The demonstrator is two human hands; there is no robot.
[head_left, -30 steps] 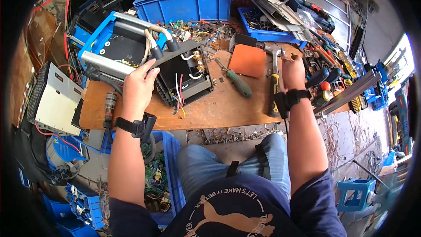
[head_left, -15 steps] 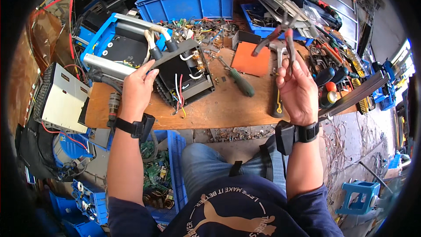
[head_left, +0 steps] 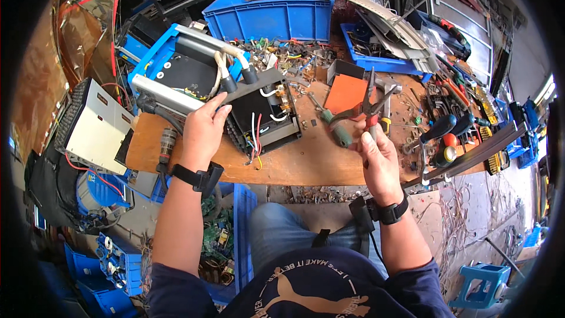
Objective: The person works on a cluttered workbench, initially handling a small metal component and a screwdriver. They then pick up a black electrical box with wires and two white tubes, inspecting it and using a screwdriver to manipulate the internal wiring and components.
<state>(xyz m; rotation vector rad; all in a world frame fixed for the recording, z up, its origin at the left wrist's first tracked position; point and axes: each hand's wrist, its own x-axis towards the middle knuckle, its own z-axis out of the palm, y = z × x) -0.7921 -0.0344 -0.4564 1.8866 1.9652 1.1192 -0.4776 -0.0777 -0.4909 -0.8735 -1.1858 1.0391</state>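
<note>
Gripping pliers (head_left: 371, 121), right hand (head_left: 380, 162) sits opposite unclenched left hand (head_left: 202, 129), black unit (head_left: 244, 111) between them.

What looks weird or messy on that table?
Scraps lie strewn across the back of the table, by the blue bin, like a spill. The black unit is odd too: its red and white wires poke out, ends loose.

Workshop, seemingly: bench (head_left: 259, 172), tools (head_left: 445, 126).

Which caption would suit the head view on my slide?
Right hand holding open red-handled pliers above a wooden workbench, left hand at a wired black housing.
</note>
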